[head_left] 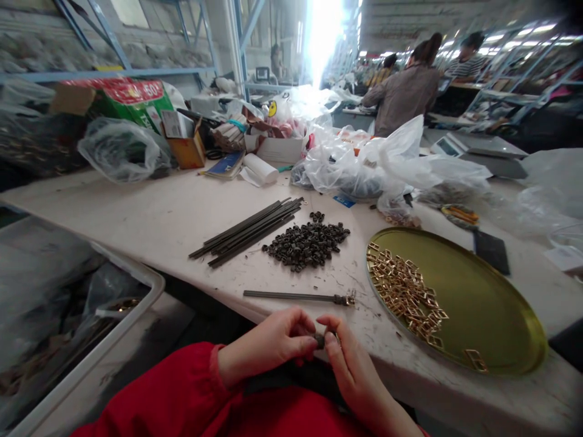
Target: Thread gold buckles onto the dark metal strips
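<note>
My left hand [273,341] and my right hand [350,364] meet in front of me at the table's edge, both closed. Between their fingertips shows a small dark strap piece [320,341], mostly covered by the fingers. Just beyond them lies a thin dark strap [291,295] with a gold buckle [350,299] at its right end. A pile of small dark loops [307,244] sits farther back, beside a bundle of dark strips [255,229]. To the right, gold buckles [405,291] are heaped on the left part of a gold oval tray [492,303].
Clear plastic bags [350,164], boxes [186,145] and a paper roll [259,170] crowd the back of the table. A white bin [155,285] stands low on the left. Another person [403,97] is turned away in the background.
</note>
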Demonstrator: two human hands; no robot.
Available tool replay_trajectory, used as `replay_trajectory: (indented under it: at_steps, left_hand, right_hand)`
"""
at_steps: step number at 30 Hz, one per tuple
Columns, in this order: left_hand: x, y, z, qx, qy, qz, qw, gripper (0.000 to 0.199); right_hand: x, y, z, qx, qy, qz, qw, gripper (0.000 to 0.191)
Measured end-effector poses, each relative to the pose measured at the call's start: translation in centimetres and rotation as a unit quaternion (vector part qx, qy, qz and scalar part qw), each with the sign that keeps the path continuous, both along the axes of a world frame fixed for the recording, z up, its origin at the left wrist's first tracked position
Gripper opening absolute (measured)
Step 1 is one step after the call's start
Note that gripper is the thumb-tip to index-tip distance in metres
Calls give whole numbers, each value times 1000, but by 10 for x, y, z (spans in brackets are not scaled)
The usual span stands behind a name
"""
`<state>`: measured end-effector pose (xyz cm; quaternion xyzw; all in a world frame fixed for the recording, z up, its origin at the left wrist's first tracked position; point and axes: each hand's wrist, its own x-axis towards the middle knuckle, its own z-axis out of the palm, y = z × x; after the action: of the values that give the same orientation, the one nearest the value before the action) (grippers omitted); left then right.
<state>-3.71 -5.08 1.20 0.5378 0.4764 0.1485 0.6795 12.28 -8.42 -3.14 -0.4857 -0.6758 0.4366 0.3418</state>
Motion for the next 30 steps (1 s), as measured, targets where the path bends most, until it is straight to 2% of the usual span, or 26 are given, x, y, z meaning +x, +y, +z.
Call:
replay_trajectory:
  at_steps: [2,4,7,10,13,15,17,19,22,24,26,30]
  left_hand:
    - [2,1,8,79,63,-17,995,18]
    - [2,7,16,167,127,-29,977,17]
    - [0,26,14,259,209,-57,941,22]
    - [-3,51,-9,360,271,-62,890,17]
    - [-1,69,-40,436,323,-70,837,22]
    - [-1,77,-52,453,336,-85,822,22]
    - [-7,89,-50,476,343,-93,805,22]
    - [-22,110,-38,483,385,-71,783,25]
    - [-51,158,-17,459,478,-11,749,28]
    - [-66,188,-12,449,512,8,732,24]
    - [-72,209,-15,444,534,13,719,20]
    - [-66,220,-26,442,551,11,707,16]
  right_hand:
    - [-1,3,2,23,-3,9,1000,27]
    - [0,10,3,46,-11,15,999,29]
    - [9,33,-2,92,-80,-18,992,27]
    - [24,64,-17,128,-157,-69,977,26]
    - [32,87,-41,152,-195,-65,967,27]
    - [33,93,-58,181,-219,-63,957,25]
    - [33,95,-73,209,-236,-64,947,25]
    - [35,96,-84,233,-247,-63,939,26]
    - [40,100,-94,267,-261,-58,926,30]
    - [45,104,-98,280,-266,-53,921,31]
    - [47,107,-99,281,-264,-51,921,30]
    - [41,104,-89,257,-249,-72,931,27]
